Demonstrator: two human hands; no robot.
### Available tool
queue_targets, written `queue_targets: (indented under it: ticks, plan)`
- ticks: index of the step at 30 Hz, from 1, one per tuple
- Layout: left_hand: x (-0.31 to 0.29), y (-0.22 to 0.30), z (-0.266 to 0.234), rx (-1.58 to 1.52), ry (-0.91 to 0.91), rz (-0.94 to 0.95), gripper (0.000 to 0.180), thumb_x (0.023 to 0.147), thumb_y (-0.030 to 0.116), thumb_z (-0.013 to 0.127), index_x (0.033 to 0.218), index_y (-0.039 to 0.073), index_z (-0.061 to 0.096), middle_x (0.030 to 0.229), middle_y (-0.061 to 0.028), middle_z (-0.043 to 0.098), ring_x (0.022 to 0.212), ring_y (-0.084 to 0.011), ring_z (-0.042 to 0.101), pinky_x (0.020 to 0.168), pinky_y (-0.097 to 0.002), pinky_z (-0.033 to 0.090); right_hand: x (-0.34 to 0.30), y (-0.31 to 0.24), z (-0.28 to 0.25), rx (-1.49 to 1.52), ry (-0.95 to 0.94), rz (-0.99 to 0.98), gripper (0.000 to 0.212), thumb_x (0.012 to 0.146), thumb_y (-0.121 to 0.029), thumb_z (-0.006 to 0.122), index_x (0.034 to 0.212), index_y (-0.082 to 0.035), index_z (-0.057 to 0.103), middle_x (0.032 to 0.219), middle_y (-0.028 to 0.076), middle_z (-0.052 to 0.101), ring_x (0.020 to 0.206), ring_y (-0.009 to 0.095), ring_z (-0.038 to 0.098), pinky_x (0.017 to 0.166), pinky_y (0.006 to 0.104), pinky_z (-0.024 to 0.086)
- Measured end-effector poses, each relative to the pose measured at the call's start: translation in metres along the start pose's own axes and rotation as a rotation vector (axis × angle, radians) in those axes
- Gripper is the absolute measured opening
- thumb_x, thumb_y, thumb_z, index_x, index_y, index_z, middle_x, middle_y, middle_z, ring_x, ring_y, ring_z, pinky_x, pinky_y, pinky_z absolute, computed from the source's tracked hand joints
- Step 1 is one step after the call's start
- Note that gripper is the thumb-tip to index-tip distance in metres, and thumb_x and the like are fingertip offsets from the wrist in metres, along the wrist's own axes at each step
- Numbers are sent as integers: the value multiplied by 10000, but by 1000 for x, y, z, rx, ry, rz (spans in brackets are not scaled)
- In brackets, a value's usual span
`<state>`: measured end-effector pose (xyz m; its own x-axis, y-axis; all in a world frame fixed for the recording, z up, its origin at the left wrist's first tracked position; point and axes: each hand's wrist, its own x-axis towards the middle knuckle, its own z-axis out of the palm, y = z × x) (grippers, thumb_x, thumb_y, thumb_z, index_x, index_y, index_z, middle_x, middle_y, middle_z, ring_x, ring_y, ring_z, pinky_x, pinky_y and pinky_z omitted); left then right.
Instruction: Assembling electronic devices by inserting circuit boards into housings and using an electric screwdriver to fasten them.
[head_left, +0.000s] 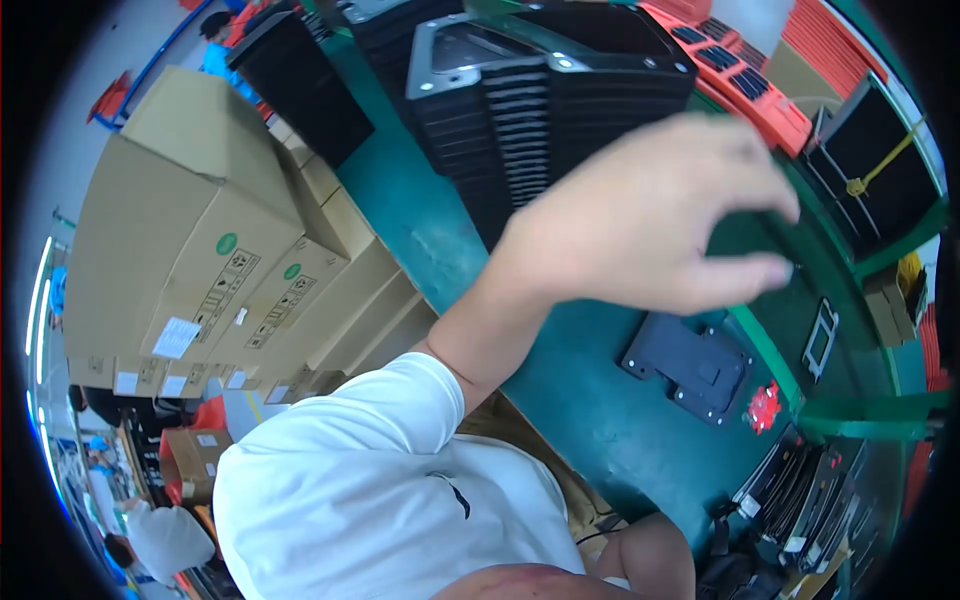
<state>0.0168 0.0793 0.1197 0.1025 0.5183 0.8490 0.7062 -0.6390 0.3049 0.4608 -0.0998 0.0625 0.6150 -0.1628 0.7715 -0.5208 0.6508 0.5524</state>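
Note:
My left hand (650, 220) reaches across the green workbench from the left, slightly blurred. Its fingers are curved, the thumb stands apart, and nothing shows between them. Just behind the hand and wrist rises a stack of black ribbed plastic parts (600, 110), partly covered by them. Below the hand, a flat black plate with screw holes (695, 368) lies on the bench (590, 420). Beside that plate sits a small red knobbly piece (764, 407). Part of my bent right arm (650, 560) shows at the lower edge; its hand is out of sight.
Large cardboard boxes (190, 220) are piled along the bench's left side. A light rectangular frame (822, 338) lies beyond a green rail. Orange-red trays (740, 75) holding dark parts stand at the upper right, and thin dark sheets (800, 500) at the lower right. Other people work far left.

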Motion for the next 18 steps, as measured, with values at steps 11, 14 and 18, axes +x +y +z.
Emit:
queue_targets:
  ticks: [11, 14, 18]
  plan:
    - [-44, 15, 13, 11, -723, -428, 622, 868, 379, 763, 1357, 29, 604, 1075, -204, 683, 1038, -399, 672, 904, -471, 538, -88, 90, -53, 481, 166, 198, 405, 993, -287, 492, 1336, -132, 342, 1376, 73, 274, 1251, 278, 204, 1001, 466, 148]
    - [-45, 22, 12, 72, -911, -672, 646, 870, 385, 764, 1383, 38, 578, 1115, -202, 669, 1062, -401, 659, 924, -475, 525, -101, 124, -66, 595, 190, 279, 339, 967, -261, 527, 1253, -138, 393, 1283, 59, 340, 1168, 243, 266, 934, 424, 181]
    - [-81, 26, 19, -20, -755, -541, 732, 861, 419, 779, 1446, 56, 532, 1280, -221, 611, 1184, -406, 608, 998, -464, 497, -114, 184, -69, 724, 171, 349, 252, 932, -225, 573, 1143, -146, 460, 1160, 40, 428, 1056, 197, 348, 844, 367, 225]
